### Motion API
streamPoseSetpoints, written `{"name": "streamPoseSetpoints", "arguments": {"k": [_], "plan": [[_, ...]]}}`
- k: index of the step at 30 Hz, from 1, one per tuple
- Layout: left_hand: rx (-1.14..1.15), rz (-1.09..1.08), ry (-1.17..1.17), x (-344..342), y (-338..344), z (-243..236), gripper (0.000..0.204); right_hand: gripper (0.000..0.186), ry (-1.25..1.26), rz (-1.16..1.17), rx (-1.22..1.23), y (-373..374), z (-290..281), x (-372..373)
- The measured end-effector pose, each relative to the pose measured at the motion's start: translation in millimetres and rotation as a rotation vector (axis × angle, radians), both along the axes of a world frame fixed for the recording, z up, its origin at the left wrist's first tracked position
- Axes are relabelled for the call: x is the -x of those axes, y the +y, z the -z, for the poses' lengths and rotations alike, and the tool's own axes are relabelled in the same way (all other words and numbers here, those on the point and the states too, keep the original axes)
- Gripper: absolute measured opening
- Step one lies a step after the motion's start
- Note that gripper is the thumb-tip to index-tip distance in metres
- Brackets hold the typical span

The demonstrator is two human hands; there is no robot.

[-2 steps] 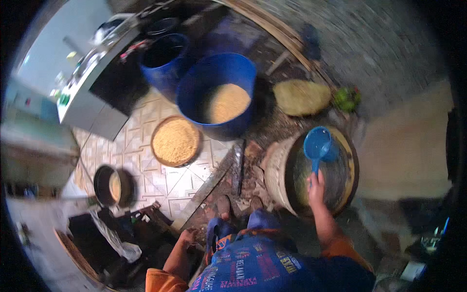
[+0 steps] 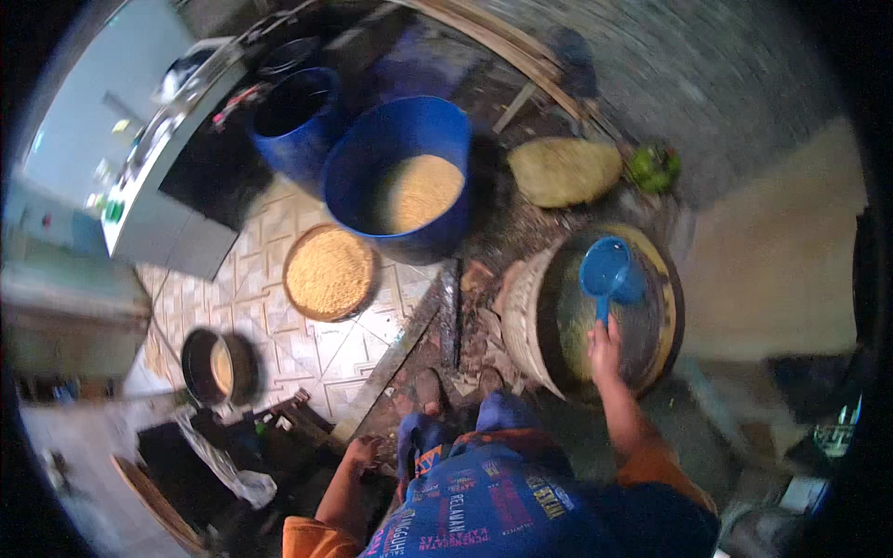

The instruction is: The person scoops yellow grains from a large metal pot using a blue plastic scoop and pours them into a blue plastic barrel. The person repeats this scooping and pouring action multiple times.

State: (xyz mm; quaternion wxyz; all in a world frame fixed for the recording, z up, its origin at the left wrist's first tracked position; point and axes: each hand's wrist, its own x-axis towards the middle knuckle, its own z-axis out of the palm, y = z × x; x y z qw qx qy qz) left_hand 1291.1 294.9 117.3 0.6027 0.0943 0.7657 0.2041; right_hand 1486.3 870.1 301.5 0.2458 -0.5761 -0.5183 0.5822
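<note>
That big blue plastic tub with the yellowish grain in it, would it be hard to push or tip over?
The big blue plastic tub probably pushes hard: yellowish grain covers its whole bottom, so it is likely heavy. It looks unlikely to tip, being wide and sitting flat on the floor. Its smooth wall might be slippery to grip, and no handles are visible from above.

A blue plastic scoop (image 2: 606, 272) with a round bowl and a short straight handle is held by that handle, bowl tipped up and away. It hangs over a round woven basket (image 2: 521, 321) (dark inside) on the right of the scene.
</note>
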Motion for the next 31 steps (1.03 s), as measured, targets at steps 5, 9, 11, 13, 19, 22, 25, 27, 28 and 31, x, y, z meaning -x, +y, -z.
{"name": "streamPoseSetpoints", "arguments": {"k": [5,9,11,13,19,22,25,27,28,31], "plan": [[-0.036,-0.155,-0.1,-11,20,-31,0.022,0.03,-0.439,-0.02,0.299,35,108,-73],[0.177,-0.322,-0.212,-19,82,-65,0.023,0.032,-0.711,-0.358,0.635,49,245,-138],[-0.349,0.359,0.243,-19,67,-71,0.023,0.03,-0.83,-0.555,0.566,40,301,-123],[0.164,-0.404,-0.195,-37,69,-96,0.022,0.029,-0.969,-0.592,0.375,30,351,-112],[0.141,-0.555,-0.386,-66,65,-108,0.022,0.032,-1.056,-1.404,0.445,39,431,-127],[0.225,-0.29,-0.187,-80,99,-125,0.023,0.033,-1.047,-1.059,0.188,25,408,-141],[0.129,-0.316,-0.209,-94,63,-124,0.023,0.035,-1.031,-1.285,0.329,25,340,-103],[0.278,-0.327,-0.216,-96,86,-115,0.023,0.039,-1.071,-1.055,0.408,33,308,-105],[0.234,-0.339,-0.221,-98,91,-113,0.025,0.041,-1.079,-0.949,0.437,38,297,-105],[0.139,-0.384,-0.228,-99,97,-106,0.029,0.064,-1.008,-0.89,0.454,64,268,-93]]}}
